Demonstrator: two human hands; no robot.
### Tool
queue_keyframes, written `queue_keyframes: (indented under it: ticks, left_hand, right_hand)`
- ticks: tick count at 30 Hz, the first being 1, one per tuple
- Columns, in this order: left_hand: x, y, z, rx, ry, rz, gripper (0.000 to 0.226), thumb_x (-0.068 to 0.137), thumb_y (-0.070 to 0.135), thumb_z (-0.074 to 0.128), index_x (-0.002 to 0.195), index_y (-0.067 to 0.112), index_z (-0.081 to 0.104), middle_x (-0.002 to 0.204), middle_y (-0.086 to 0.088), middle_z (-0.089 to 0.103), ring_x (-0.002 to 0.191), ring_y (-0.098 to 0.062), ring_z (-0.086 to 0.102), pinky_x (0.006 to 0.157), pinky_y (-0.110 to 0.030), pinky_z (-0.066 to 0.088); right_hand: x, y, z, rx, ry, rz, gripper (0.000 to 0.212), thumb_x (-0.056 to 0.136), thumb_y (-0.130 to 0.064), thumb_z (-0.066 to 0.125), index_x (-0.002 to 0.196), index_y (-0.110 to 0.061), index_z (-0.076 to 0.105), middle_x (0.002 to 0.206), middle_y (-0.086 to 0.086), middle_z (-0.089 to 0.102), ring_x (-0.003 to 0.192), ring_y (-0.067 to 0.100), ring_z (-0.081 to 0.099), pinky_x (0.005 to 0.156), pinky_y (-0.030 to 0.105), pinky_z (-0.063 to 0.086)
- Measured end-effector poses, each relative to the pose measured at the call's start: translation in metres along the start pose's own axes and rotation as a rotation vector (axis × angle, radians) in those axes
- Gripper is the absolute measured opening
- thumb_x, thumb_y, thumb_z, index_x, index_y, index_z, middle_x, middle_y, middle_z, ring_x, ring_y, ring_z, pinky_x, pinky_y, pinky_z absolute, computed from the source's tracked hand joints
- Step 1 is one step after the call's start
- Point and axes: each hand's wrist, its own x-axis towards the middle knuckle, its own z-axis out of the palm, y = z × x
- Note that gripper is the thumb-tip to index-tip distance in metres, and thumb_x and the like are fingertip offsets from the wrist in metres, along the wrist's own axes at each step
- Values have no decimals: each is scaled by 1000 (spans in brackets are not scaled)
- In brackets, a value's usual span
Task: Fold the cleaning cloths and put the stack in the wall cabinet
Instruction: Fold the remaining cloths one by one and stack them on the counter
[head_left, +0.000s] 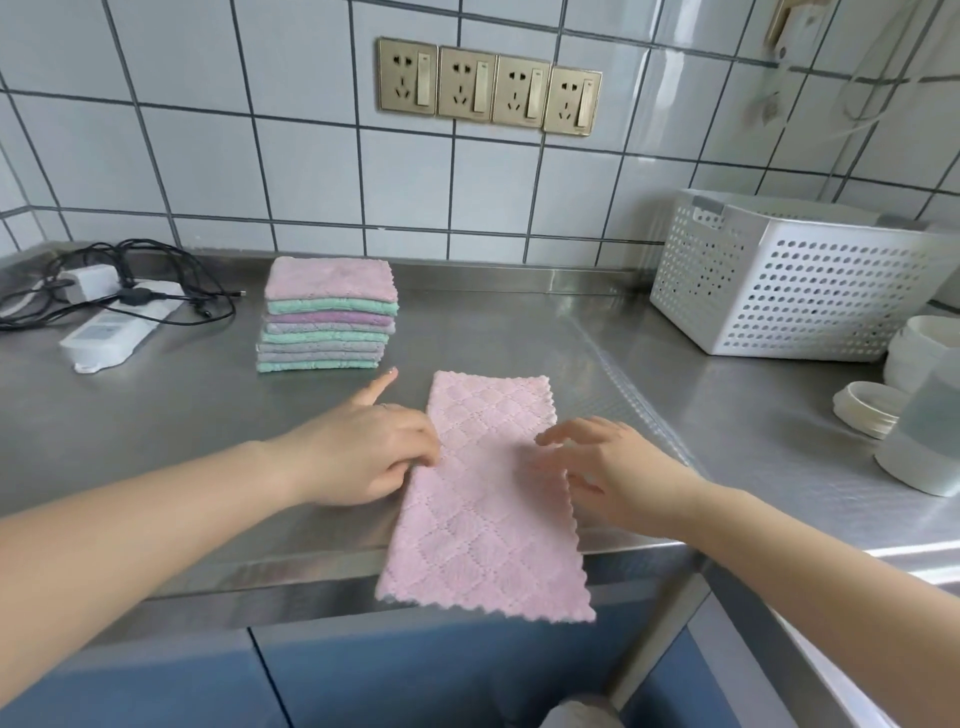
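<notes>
Closest in, the pink cloth (485, 493) lies folded into a long strip on the steel counter (208, 415), and its near end hangs out over the counter's front edge, above the blue cabinet fronts (415, 675) below. Both hands are on it, one to each side! The left hand (363, 447) sits at the strip's left edge, fingertips gathered at the hem as if pinching it, though whether the cloth is actually caught between them I cannot tell; its index finger sticks out straight, pointing off toward the stack. The right hand (613, 467) comes in from the other side with fingers spread and relaxed, laid flat on the right part of the strip, blurred, gripping nothing. Just beyond the left hand's pointing finger stands the stack of folded cloths (327, 317), pink on top, then green, purple and grey layers beneath, squared up and upright near the back of the counter. Left of it, a white power strip (111, 332) lies in a tangle of black cables (156, 275). Over on the right side, white jars and lids (883, 400) crowd the edge, and behind them sits a white perforated basket (789, 286). At the back, the tiled wall (208, 156) carries a row of four gold sockets (488, 88).
</notes>
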Motion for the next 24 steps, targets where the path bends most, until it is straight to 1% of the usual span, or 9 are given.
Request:
queue_keyframes:
  ticks: [2,4,6,8,10,16,20,22,24]
  left_hand:
    - [-9,6,-4,-65,-124,3,62,79,42,21,137,36,41,147,18,33,138,1,26,119,-45,-5]
    - [-19,14,-6,-93,-326,24,69,82,53,18,148,35,9,154,18,-3,142,4,-10,116,-37,-15]
    - [-27,20,-4,-108,-461,37,72,88,59,31,147,37,-5,152,17,-21,137,5,-25,115,-36,-18]
    - [-31,25,-4,-127,-505,29,87,83,69,40,145,39,-12,151,16,-28,135,5,-30,115,-38,-19]
    - [-36,29,-3,-93,-516,49,99,74,77,43,143,39,-17,150,15,-32,133,4,-34,113,-39,-23]
    - [-56,44,-4,-3,-383,114,90,77,64,48,147,39,-2,154,17,-13,139,5,-20,110,-38,-25]
    - [-57,42,-2,-79,-142,134,72,79,54,48,144,35,22,151,17,28,140,3,18,115,-45,-11]
    - [-50,41,-3,-157,-74,80,63,81,45,46,141,34,32,140,18,45,131,3,36,118,-40,-3]
    - [-41,44,-2,-363,-22,-35,55,84,47,43,138,39,36,131,23,52,122,6,46,119,-29,9]
  right_hand:
    - [-16,2,1,40,-58,-76,61,78,-38,30,139,-38,41,149,-7,36,136,11,32,113,30,21]
    - [-31,0,2,85,-178,-118,69,76,-44,32,144,-45,20,156,-13,16,144,1,8,118,32,6]
    - [-41,-4,6,52,-267,-139,77,73,-48,36,144,-49,7,157,-17,3,143,-5,-6,119,35,-1]
    - [-47,-8,14,-8,-216,-150,82,72,-48,43,146,-44,10,157,-15,9,144,-2,-1,119,39,3]
    - [-53,-14,24,-55,-44,-179,79,69,-45,49,144,-37,26,150,-9,33,140,5,23,115,43,18]
    - [-62,-28,37,-11,253,-216,46,74,-29,56,119,-30,58,116,-10,61,107,8,57,104,35,37]
    - [-55,-29,33,112,292,-136,29,93,-33,40,95,-23,68,96,-10,68,90,11,62,101,29,39]
    - [-51,-32,26,269,300,22,34,97,-38,34,76,-29,59,70,-13,59,69,6,55,82,21,43]
    - [-45,-33,21,416,319,204,34,97,-33,42,63,-28,40,53,-13,45,55,7,40,57,20,32]
